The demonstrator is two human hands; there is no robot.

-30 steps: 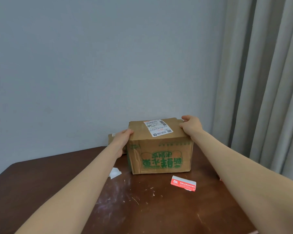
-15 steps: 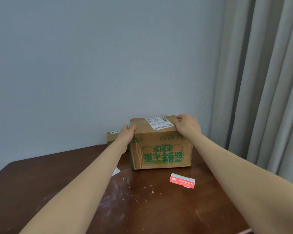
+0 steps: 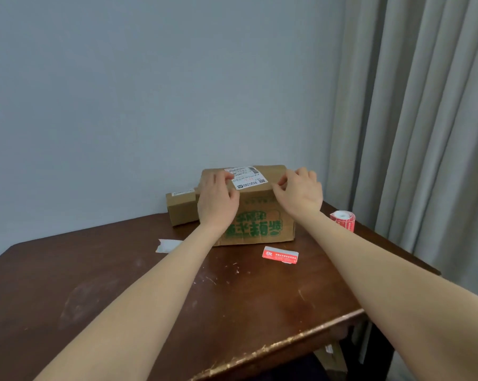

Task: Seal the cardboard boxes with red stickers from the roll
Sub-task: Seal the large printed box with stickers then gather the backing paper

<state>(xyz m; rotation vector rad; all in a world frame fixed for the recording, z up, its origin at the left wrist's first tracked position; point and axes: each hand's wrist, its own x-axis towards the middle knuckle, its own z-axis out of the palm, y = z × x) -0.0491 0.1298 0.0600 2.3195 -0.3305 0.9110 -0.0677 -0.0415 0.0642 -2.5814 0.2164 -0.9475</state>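
Steadying the cardboard box (image 3: 259,213) on the surface (image 3: 116,287), the left hand (image 3: 217,200) is pressing relaxed fingers on top; the right hand (image 3: 301,193) is bunching fingers at the top edge, grip unclear; a red sticker (image 3: 280,254) is lying ready just in front.

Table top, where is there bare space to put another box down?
Bare: the near-left table in front of the paper scrap, and the strip this side of the loose red sticker. Crowded: the far side, with large box, small box and sticker roll.

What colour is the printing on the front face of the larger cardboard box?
Green characters on the larger box, best seen in the head view.
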